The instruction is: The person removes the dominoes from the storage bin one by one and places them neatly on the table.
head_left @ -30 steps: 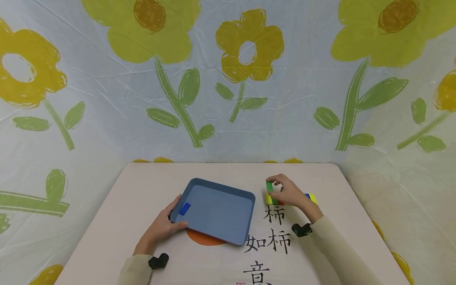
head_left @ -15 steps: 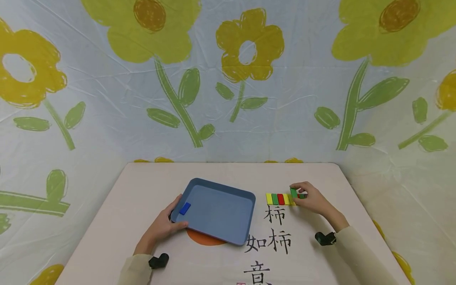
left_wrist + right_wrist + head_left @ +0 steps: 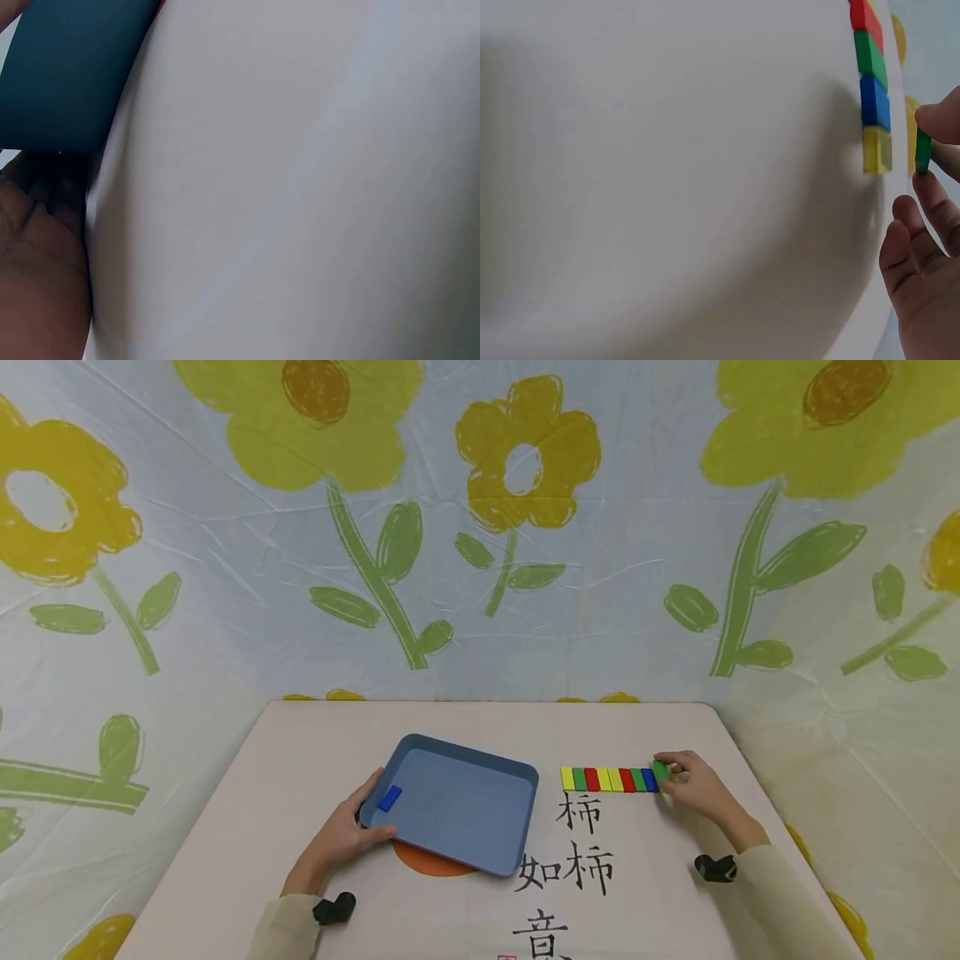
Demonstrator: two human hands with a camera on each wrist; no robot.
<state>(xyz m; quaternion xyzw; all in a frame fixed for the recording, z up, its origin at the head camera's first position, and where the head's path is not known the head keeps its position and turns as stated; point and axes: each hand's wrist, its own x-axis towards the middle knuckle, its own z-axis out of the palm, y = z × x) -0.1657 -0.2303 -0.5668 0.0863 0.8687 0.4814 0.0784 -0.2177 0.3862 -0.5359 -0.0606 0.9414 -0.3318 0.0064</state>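
Note:
My left hand [image 3: 341, 837] grips the near left corner of a blue-grey tray [image 3: 465, 810], its thumb over the rim. Inside the tray a single blue block [image 3: 389, 798] lies near the left side. My right hand [image 3: 697, 783] pinches a green block [image 3: 923, 152] between thumb and fingers, held above the right end of a row of coloured blocks [image 3: 603, 779]. In the right wrist view a yellow block [image 3: 875, 150] ends that row, after a blue one [image 3: 874, 101]. The left wrist view shows only part of the left hand [image 3: 41, 262] under the tray's edge.
Black brush characters [image 3: 585, 868] and an orange printed shape [image 3: 431, 860] mark the pale tabletop [image 3: 315, 752]. A flower-printed cloth [image 3: 480, 652] hangs behind the table and along both sides.
The right hand has moved right along the row with the green block pinched, from near its left end to its right end. The left hand and tray have stayed in place.

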